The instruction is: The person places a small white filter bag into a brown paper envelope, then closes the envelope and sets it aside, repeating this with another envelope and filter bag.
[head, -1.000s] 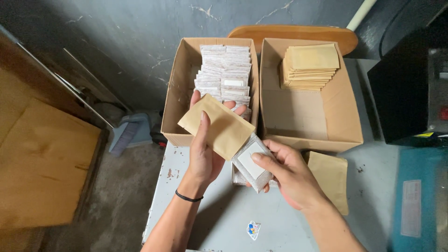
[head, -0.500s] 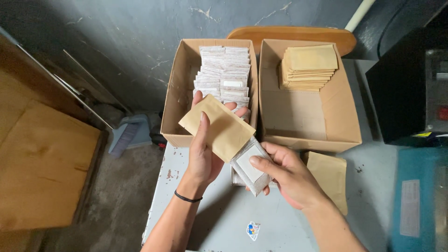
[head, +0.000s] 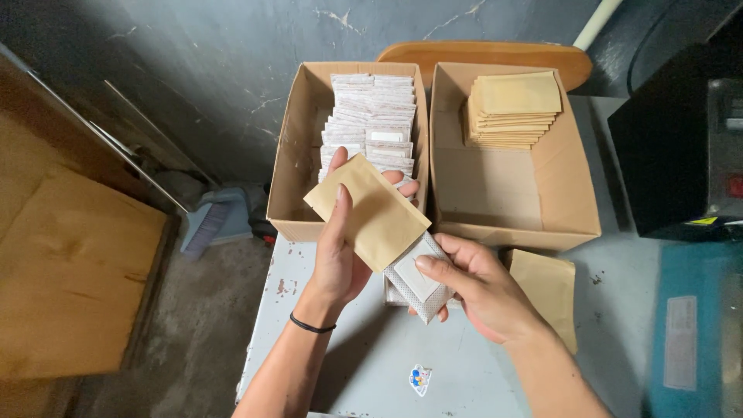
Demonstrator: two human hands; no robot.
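Bare tabletop (head: pixel 371 352) lies between the hands and its near edge. The left hand (head: pixel 338 255) clasps a tan envelope (head: pixel 368 210); the right hand (head: pixel 472 282) pinches a white sachet (head: pixel 418 279), partly inside the envelope's lower end. At the far edge, the left box (head: pixel 290 155) holds sachets and the right box (head: pixel 573 186) holds stacked envelopes (head: pixel 515 108).

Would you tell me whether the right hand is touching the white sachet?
Touching: the head view shows the right hand gripping the white sachet, thumb on top.
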